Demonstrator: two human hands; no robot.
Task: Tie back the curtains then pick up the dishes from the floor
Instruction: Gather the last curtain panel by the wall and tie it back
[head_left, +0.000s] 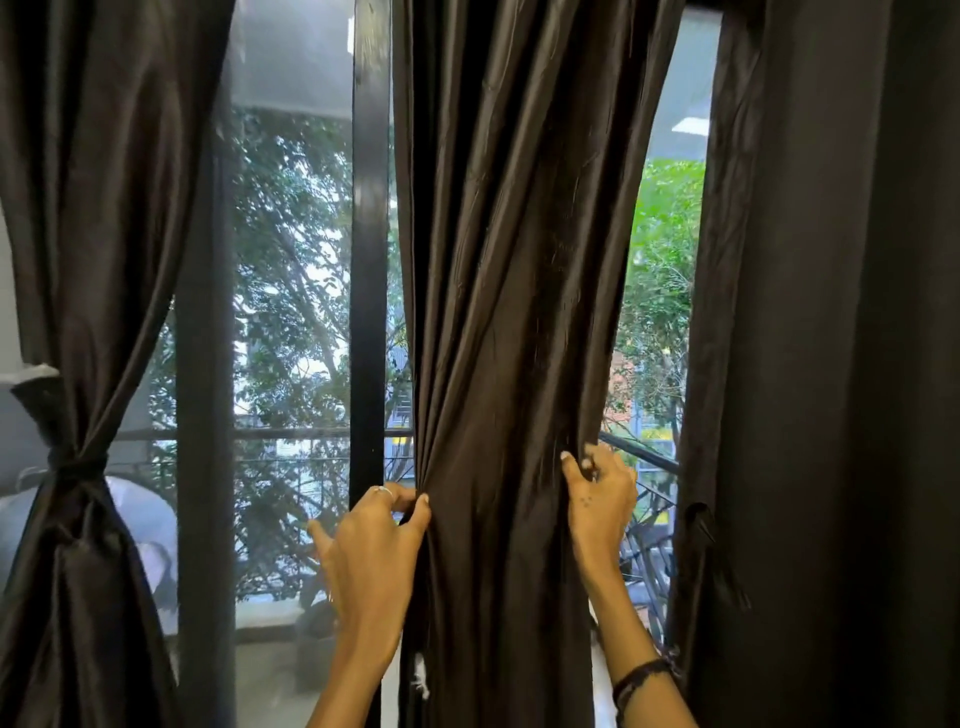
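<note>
At the left edge one dark curtain (78, 364) is tied. Mid-frame, the left hand (371, 551) and right hand (597, 493) pinch the middle curtain's (519, 260) edges, bunching it; no dishes in sight.

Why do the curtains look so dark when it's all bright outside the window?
In the head view, daylight comes from behind the glass, so the middle curtain is backlit and shows only faint sheen on its folds; the right hand is slightly blurred at the fingertips, the left hand sharper; the tied curtain bows at the wide-angle edge.
</note>
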